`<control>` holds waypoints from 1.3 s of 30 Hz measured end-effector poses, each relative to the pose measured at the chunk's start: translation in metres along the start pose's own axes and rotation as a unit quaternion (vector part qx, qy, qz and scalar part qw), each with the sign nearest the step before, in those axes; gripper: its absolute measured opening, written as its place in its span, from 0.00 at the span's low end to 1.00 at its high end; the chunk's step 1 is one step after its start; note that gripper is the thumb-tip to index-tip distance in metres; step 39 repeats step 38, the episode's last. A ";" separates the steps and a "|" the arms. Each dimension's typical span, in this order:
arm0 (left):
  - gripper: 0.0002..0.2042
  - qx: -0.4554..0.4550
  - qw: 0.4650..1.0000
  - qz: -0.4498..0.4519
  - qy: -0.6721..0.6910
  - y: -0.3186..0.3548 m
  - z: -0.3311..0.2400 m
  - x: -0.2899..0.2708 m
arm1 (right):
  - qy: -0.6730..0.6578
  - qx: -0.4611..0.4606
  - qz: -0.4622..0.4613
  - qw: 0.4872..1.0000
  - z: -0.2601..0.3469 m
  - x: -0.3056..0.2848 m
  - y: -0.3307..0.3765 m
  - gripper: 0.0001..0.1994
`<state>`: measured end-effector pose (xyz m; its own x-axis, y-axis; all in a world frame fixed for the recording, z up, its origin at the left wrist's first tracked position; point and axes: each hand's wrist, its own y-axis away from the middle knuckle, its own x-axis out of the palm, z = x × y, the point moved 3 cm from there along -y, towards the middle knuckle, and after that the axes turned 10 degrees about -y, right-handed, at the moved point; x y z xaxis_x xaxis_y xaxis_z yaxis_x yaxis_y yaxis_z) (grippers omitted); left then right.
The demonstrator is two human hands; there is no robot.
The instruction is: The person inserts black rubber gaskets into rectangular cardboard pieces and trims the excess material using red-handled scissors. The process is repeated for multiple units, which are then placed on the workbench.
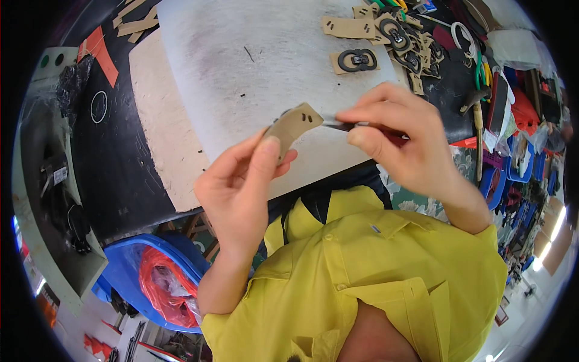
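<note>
My left hand (238, 181) pinches a tan strip (297, 125) between thumb and fingers, holding it up over the near edge of the work board. Dark slots show at the strip's free end, and a bit of something dark peeks from behind it. My right hand (404, 130) is closed round a slim pointed metal tool (339, 124) with a dark red part in the palm. The tool's tip is at the strip's slotted end; whether they touch I cannot tell. On the board beyond lies a tan piece with a black double-loop buckle (357, 60).
A pile of tan pieces with black buckles (416, 51) lies at the far right, by green-handled tools (480, 69). Under them is a pale board (241, 78) on a black table (108, 163). A blue bin (129, 277) with red plastic stands at lower left.
</note>
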<state>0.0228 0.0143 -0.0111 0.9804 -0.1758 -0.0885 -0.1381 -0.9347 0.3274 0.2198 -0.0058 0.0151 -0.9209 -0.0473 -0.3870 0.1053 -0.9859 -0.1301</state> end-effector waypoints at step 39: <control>0.19 -0.067 0.975 0.143 0.158 -0.001 0.012 -0.009 | -0.544 0.309 -0.073 0.777 -0.021 0.031 0.012 0.10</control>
